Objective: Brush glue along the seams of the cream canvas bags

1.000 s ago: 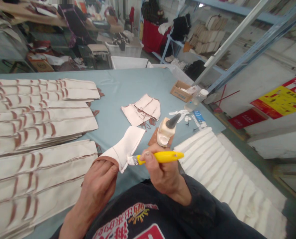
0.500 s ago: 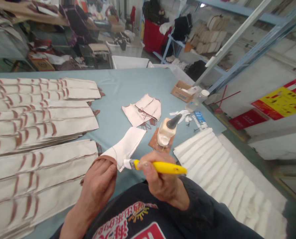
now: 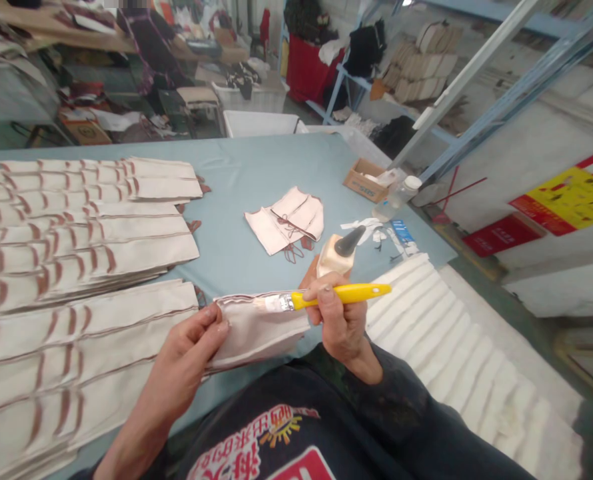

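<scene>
My left hand pinches the near-left corner of a cream fabric piece with brown edging, between thumb and fingers. My right hand is closed round a yellow-handled paintbrush. Its whitish bristles touch the piece along its upper edge. Just behind my right hand stands a cream container with a dark cone-shaped top, on a brown pad partly hidden by the hand. Farther back lies another cream piece with brown laces.
Stacked rows of cream pieces with brown edges cover the table's left side. A row of white pieces lies at right. Behind are a small cardboard box, a clear jar and white scraps. A person is in the background.
The fabric piece has been turned and now lies sideways, its brown-edged side up. My left hand has shifted to its corner. The brush has moved up and right onto its upper edge.
</scene>
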Available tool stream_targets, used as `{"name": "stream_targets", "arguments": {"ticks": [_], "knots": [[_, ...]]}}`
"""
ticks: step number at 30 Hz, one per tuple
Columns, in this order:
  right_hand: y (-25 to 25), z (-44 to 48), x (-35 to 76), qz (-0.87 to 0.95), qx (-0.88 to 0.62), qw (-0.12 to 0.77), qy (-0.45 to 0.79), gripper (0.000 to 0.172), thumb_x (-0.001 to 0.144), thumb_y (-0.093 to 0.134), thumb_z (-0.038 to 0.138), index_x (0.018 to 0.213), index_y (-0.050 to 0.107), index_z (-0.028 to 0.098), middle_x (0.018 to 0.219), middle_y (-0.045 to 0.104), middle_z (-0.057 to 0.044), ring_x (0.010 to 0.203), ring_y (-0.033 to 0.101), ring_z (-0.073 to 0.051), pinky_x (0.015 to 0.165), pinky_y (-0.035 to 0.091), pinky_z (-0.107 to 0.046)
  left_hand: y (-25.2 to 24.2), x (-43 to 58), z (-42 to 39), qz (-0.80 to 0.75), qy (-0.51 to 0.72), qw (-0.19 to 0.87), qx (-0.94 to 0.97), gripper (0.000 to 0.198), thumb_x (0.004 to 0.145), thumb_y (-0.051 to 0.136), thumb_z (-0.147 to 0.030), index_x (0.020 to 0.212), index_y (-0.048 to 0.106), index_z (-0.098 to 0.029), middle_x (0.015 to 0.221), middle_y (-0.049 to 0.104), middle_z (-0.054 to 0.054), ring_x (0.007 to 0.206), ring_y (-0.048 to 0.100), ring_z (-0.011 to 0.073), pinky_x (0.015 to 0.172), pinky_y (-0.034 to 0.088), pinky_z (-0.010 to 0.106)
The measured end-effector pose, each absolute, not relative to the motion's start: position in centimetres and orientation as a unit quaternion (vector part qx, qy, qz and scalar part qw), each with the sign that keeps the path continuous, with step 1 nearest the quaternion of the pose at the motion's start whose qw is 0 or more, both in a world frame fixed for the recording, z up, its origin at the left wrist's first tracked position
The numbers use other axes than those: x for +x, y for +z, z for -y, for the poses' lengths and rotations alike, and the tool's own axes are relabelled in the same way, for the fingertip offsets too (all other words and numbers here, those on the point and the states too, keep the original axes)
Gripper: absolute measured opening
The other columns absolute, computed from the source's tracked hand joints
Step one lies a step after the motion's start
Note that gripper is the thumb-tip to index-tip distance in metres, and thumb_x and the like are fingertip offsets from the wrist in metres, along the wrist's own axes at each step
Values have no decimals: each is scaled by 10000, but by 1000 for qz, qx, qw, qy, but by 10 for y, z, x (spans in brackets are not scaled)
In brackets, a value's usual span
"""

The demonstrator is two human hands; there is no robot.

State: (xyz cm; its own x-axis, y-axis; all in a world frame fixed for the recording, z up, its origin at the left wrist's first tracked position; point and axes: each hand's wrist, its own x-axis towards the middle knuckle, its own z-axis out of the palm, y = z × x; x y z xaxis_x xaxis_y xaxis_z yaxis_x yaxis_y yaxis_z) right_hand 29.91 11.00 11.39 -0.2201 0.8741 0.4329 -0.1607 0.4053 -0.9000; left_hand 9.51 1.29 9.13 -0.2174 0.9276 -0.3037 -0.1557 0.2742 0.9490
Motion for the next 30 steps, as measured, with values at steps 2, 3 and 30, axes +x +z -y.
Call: {"name": "stream_targets", "arguments": {"ticks": [2, 3, 30], "knots": [[110, -109, 293, 644, -259, 546, 468, 358, 1074, 532, 459, 856, 656, 205, 540, 505, 72, 403, 419, -76, 409, 399, -206, 91, 97, -12, -583, 501, 564, 302, 235, 815, 831, -432, 867, 751, -217, 722, 673, -8, 724, 624, 193, 654, 510, 246], [108, -109, 290, 663, -251, 532, 463, 338, 1074, 529, 447, 877, 665, 207, 557, 533, 66, 416, 441, -81, 423, 416, -216, 92, 98, -12, -581, 498, 572, 297, 247, 808, 841, -431, 900, 769, -214, 744, 694, -3, 727, 627, 191, 658, 514, 245], [129, -103, 320, 819, -160, 522, 175, 206, 1094, 487, 323, 1062, 680, 258, 737, 773, -4, 608, 735, -165, 595, 612, -285, 108, 99, -15, -582, 526, 585, 208, 302, 645, 921, -382, 856, 790, -209, 674, 693, -29, 608, 571, 149, 621, 510, 238]]}}
